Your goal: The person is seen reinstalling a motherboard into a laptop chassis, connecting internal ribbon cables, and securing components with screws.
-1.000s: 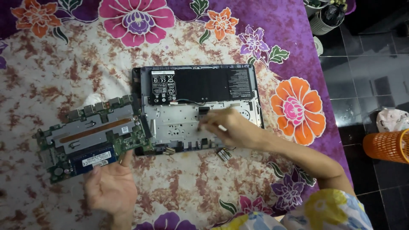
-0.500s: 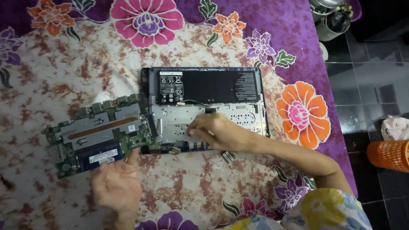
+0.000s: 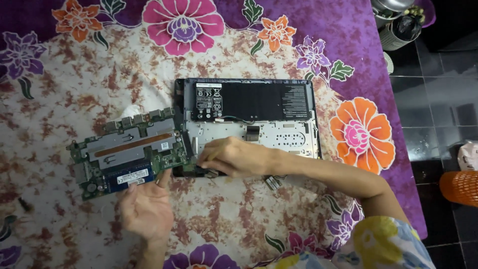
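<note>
Your left hand (image 3: 145,209) props the near edge of the green motherboard (image 3: 130,152) with its thumb, fingers loose and holding nothing, so the board stays lifted beside the open laptop base (image 3: 279,134). Your right hand (image 3: 234,157) curls at the base's left front corner where the board meets it; whether that grip pinches anything, you cannot tell. The black battery (image 3: 249,101) fills the far half. All lies on a flowered cloth (image 3: 224,45); dark floor tiles (image 3: 438,99) and an orange basket (image 3: 460,187) show at right

Open floral cloth (image 3: 99,74) is lying far and left; the circuit board (image 3: 129,152) and opened laptop (image 3: 249,114) are blocking the middle.
</note>
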